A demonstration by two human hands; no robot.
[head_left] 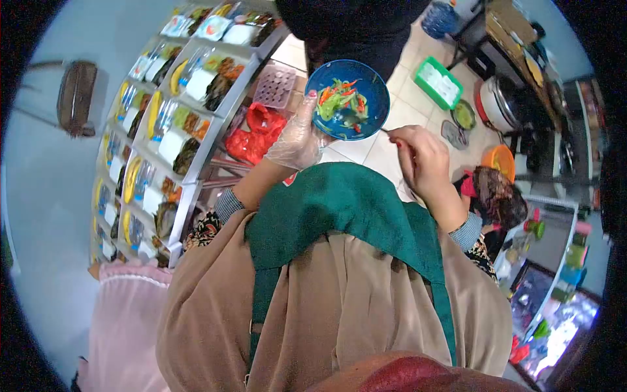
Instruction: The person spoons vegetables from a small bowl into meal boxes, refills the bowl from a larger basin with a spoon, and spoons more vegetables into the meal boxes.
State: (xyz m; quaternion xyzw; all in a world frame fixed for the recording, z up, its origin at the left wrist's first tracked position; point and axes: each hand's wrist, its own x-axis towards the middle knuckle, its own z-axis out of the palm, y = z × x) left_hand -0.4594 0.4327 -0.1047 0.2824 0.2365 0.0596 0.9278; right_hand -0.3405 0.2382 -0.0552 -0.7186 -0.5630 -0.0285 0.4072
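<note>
My left hand (299,138), in a clear plastic glove, grips the side of a blue bowl (375,117) with the thumb over its rim. Inside the bowl lie sliced green and orange-red vegetables (341,101). A spoon (353,119) rests its head among them, and its handle leads over the rim to my bare right hand (423,160). The fingers of that hand are pinched around the handle's end. Both hands are in front of my green apron (346,202).
On the left, a long table holds several filled meal trays (147,189) with bananas and water bottles. Red plastic bags (251,140) lie beside it. A person in dark clothes (353,29) stands ahead. A green crate (437,83) and a white pot (499,104) are at the right.
</note>
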